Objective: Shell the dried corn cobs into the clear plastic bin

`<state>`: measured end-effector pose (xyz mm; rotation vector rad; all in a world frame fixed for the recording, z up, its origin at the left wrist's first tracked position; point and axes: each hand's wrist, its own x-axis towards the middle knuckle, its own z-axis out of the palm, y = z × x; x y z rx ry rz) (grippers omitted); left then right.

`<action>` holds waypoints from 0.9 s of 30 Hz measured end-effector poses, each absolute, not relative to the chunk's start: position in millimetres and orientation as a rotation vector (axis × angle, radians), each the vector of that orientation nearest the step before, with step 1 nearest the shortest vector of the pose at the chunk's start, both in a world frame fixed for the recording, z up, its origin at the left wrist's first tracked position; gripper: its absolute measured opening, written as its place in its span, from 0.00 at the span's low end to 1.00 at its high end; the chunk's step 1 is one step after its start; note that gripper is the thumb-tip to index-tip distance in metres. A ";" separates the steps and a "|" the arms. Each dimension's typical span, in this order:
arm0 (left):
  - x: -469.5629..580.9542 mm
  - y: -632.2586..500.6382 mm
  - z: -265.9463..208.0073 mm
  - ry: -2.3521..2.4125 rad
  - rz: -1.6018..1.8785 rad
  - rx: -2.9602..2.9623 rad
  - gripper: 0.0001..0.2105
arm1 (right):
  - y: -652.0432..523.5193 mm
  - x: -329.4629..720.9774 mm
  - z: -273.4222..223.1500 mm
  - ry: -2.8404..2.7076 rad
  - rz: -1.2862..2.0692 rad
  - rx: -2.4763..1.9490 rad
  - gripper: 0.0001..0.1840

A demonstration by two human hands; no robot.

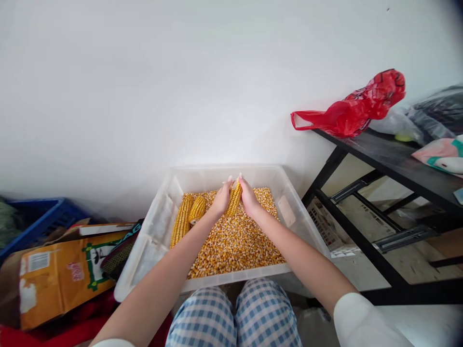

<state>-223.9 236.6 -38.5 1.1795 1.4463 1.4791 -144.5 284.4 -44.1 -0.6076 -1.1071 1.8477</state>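
Between my two hands is a yellow corn cob (234,198), tilted with its top leaning slightly right. My left hand (222,196) is closed along its left side, and my right hand (248,195) grips it from the right. The fingertips of both hands meet near its upper end. Under them, loose corn kernels (235,246) cover the bottom of a translucent plastic bin (298,217). Left of my hands, a long corn cob (181,219) and a shorter corn cob (197,208) lie on the kernels.
A black table (394,159) with a red plastic bag (358,108) stands at the right. On the left are an orange cardboard box (68,270) and a blue crate (47,219). The white wall (217,86) rises behind the bin. My knees (235,313) are at its near edge.
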 end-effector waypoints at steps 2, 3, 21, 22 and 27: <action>-221.4 235.9 -38.1 1.387 1.473 1.182 0.28 | 289.9 -141.0 -38.9 -1.038 1.896 -0.612 0.23; -219.9 235.3 -38.9 1.398 1.445 1.190 0.28 | 292.7 -138.9 -36.3 -1.001 1.904 -0.615 0.23; -198.5 235.6 -49.6 1.477 1.600 1.229 0.22 | 286.2 -139.1 -34.1 -1.082 1.366 -0.785 0.20; -196.6 235.0 -48.4 1.452 1.607 1.197 0.22 | 285.7 -138.4 -33.1 -1.093 1.345 -0.798 0.20; -191.3 235.7 -48.3 1.404 1.614 1.058 0.21 | 284.5 -137.4 -33.4 -1.109 1.262 -0.865 0.18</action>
